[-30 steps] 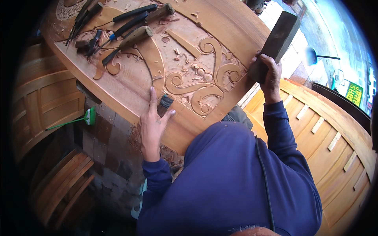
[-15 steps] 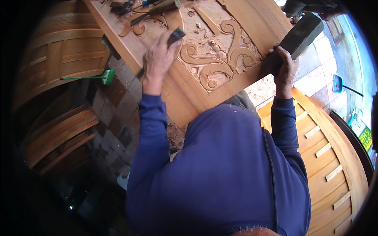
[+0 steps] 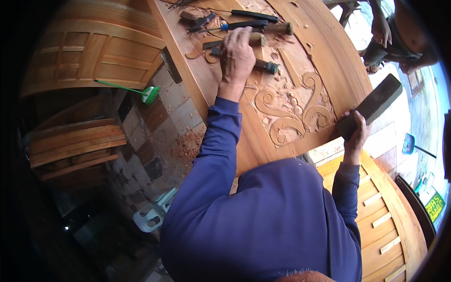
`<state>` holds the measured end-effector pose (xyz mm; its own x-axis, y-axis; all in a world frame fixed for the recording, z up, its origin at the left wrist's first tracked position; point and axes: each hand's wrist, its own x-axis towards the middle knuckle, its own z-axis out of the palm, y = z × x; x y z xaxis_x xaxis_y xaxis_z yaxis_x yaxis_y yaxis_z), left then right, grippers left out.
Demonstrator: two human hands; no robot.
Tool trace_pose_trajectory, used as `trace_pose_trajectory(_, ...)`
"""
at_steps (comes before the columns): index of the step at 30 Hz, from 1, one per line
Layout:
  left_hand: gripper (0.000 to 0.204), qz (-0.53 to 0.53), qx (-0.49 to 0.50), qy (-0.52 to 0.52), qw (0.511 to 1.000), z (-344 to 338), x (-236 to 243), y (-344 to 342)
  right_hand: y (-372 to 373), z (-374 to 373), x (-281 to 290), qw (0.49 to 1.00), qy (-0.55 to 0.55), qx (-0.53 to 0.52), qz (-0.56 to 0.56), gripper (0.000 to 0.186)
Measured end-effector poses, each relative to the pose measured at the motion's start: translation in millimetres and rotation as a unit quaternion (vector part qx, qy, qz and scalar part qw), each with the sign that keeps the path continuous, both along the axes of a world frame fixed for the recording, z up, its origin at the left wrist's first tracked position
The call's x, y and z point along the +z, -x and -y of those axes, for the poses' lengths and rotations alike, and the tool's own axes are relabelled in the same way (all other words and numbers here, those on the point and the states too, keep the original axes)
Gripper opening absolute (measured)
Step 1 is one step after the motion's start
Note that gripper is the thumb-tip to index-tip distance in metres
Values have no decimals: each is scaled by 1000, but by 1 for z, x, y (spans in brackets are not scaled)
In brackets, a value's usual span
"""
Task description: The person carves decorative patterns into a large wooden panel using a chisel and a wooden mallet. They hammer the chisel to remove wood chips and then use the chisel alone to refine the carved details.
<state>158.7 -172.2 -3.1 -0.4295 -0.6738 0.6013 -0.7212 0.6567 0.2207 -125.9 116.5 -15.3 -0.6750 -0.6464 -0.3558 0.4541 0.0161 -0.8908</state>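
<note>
A wooden panel (image 3: pixel 256 155) with carved scrollwork (image 3: pixel 293 117) lies in front of me. My left hand (image 3: pixel 237 58) reaches over its far part, fingers stretched forward above several carving tools. Beneath that palm lies a chisel with a dark handle (image 3: pixel 268 67), its middle hidden by the hand. Near the fingertips is a tool with a black and blue handle (image 3: pixel 249 24); whether they touch it is unclear. My right hand (image 3: pixel 357 134) is closed round the lower end of a long dark wooden block (image 3: pixel 376 103), which tilts up to the right at the panel's edge.
More tools, including a wooden-handled one (image 3: pixel 279 28), lie among shavings on the panel. A green broom (image 3: pixel 150 95) and a pale plastic stool (image 3: pixel 150 218) stand on the tiled floor at left. Another person (image 3: pixel 394 37) is at far right, above a blue dustpan (image 3: pixel 408 143).
My left hand has moved forward to the tools, and the chisel it held now lies under it on the panel. My right hand still grips the block. The view has shifted left.
</note>
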Motion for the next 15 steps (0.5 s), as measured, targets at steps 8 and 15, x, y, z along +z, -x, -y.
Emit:
trace_pose_trajectory(8,44,56,-105,-76,990,37,-19,-17,8,-8,-14,997,20,-17,69,29)
trace_pose_trajectory(15,43,82,-56,29,995,42,7,-26,9,-1,-3,999,-12,43,6,29)
